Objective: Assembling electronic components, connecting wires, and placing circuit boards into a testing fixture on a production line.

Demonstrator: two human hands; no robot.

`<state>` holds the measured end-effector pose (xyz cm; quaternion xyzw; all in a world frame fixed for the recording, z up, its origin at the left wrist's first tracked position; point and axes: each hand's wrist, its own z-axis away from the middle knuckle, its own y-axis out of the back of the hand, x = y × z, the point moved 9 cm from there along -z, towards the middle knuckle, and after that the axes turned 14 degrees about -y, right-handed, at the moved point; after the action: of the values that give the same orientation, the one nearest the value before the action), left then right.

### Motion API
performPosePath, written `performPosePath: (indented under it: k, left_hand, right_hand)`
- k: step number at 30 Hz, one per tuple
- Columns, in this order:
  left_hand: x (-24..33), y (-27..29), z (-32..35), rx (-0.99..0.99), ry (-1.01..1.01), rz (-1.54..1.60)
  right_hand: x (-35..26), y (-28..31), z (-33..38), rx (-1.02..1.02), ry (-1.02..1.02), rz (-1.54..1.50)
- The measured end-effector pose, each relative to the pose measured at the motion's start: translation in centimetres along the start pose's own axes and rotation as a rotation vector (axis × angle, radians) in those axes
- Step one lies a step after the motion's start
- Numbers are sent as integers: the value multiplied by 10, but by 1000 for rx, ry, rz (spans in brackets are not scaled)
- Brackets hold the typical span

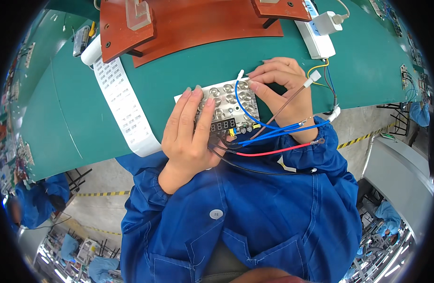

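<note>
A white circuit board with rows of round silver spring buttons and a black four-digit display is held at the table's near edge. My left hand grips its left side, fingers laid over the top face. At the far right corner, my right hand pinches the board's edge between thumb and fingers. Blue wires loop over the board and run to the right across my sleeve. A red wire with a ring terminal and a black wire hang below them.
A reddish-brown fixture stands on the green table beyond the board. A strip of printed labels runs from its roll at the left. The white power strip with a plug lies at the far right, near more coloured wires.
</note>
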<state>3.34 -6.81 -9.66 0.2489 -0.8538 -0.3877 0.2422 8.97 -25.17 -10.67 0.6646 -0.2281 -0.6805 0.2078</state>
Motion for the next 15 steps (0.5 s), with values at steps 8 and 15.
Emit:
performPosePath:
  k: [8, 15]
  left_hand:
    - [0, 0, 1, 6, -1, 7]
    - [1, -2, 3, -3, -10, 25]
  right_hand:
    - [-1, 1, 3, 58, 57, 16]
    - [-9, 2, 8, 133, 113, 79]
